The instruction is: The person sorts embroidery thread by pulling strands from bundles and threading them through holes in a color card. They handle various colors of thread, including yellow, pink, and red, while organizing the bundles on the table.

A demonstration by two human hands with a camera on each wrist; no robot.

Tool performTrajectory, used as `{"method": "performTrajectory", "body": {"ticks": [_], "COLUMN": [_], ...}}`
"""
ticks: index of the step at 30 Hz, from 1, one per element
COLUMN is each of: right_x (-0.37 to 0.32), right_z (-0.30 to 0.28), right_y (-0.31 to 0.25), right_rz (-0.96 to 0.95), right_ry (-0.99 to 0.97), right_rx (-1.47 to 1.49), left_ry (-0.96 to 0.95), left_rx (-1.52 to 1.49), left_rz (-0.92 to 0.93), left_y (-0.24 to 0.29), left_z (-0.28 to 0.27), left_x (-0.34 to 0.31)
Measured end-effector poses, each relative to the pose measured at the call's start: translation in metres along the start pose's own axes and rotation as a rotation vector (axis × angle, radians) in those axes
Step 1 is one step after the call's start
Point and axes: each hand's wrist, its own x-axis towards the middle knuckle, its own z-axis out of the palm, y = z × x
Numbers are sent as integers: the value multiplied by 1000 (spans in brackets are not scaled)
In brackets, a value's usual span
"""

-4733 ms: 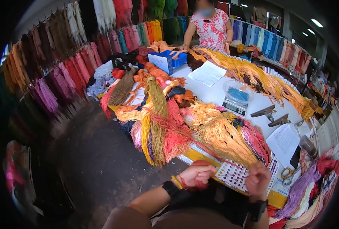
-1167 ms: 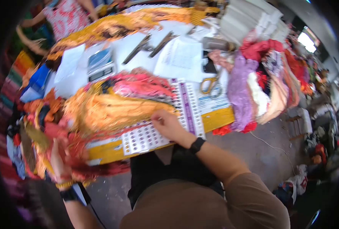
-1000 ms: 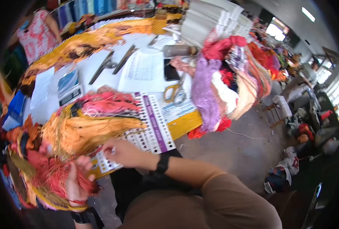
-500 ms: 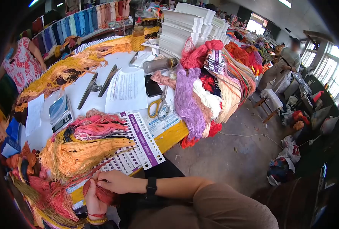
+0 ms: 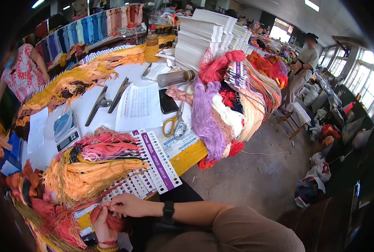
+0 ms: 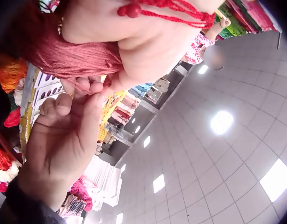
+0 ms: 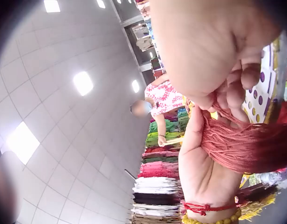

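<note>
In the head view my left hand (image 5: 104, 226) grips a dusty-red skein of embroidery thread (image 5: 117, 223) at the table's front edge. Close against it, my right hand (image 5: 130, 205) pinches strands at the skein's upper end. From the left wrist, the thread bundle (image 6: 78, 58) runs across the left palm, and the right hand's (image 6: 64, 144) thumb and finger meet on a few strands. The right wrist view has the skein (image 7: 251, 147) fanning out from between both hands' fingertips. Beside the hands lie white cards with punched holes (image 5: 155, 161) and purple print.
Peach thread (image 5: 90, 176) and pink thread (image 5: 109, 149) cover the near table. Behind are a scale (image 5: 67, 136), clips (image 5: 97, 105), a printed sheet (image 5: 138, 107), a phone (image 5: 168, 102) and scissors (image 5: 176, 126). Thread bundles (image 5: 210, 122) hang over the right corner. A person (image 5: 23, 71) stands at left.
The head view has swung right along the table. My hands, apart earlier, have come together at the skein, and the right one now pinches its strands.
</note>
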Motion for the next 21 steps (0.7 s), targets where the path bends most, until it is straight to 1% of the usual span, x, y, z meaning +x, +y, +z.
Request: {"method": "performTrajectory", "body": {"ticks": [1,3,4,5,6,7,8,10,11,13,14,16,21], "right_x": [0,-1,0,0,-1,0,-1,-3,-4,-5,-4,-4,-3], "right_z": [-1,-2,-2,-3,-2,-1,-1,1,2,1,0,-1,-2], "right_y": [-1,-3,0,-1,-5,-3,-3,-7,-10,-15,-14,-15,-12], "right_rz": [55,91,84,75,105,99,132,104,101,139,159,188,238], "right_ry": [-24,-26,-15,-27,-30,-10,-13,48,39,11,-7,-28,-45], "right_rx": [33,15,37,26,38,-4,34,-1,65,91,100,121,148], "left_ry": [20,67,119,117,88,111,90,35,41,-28,-5,-42,-17], "left_rx": [3,-31,-50,-88,-82,-91,-108,-105,-112,-118,-114,-163,-118], "left_rz": [19,-10,-63,-94,-98,-114,-96,-72,-92,-53,-45,-89,-119], "left_y": [-1,3,4,5,5,5,5,7,6,5,7,9,7], "left_z": [-1,5,7,6,4,6,6,6,2,-1,-1,1,-2], "left_x": [-1,-4,-5,-5,-3,-3,-3,-3,-2,0,-1,-2,-2]}}
